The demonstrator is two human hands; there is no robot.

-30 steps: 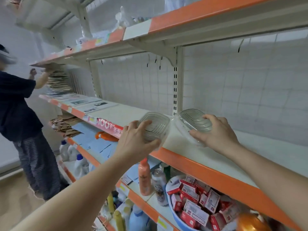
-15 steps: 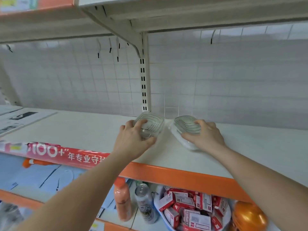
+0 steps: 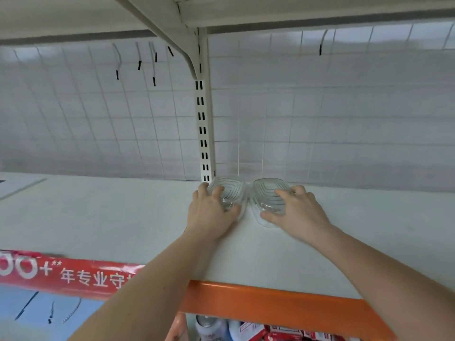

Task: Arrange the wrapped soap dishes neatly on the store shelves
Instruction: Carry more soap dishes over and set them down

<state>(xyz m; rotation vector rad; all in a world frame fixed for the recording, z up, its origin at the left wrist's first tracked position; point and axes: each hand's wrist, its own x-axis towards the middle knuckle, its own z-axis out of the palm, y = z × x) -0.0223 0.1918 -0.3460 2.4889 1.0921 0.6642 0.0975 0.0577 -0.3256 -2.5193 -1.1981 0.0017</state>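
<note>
Left hand [image 3: 211,212]: grips the left soap dish [image 3: 229,190].
Right hand [image 3: 294,212]: grips the right soap dish [image 3: 268,190].
Dishes: 2, side by side, at the white shelf [image 3: 98,217] back, near the slotted upright [image 3: 204,134].

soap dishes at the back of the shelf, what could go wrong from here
1. The left soap dish and the right soap dish almost touch, so sliding one may knock the other askew.
2. Both lean toward the wire grid back panel; when the left hand and right hand let go, they may tip over.
</note>
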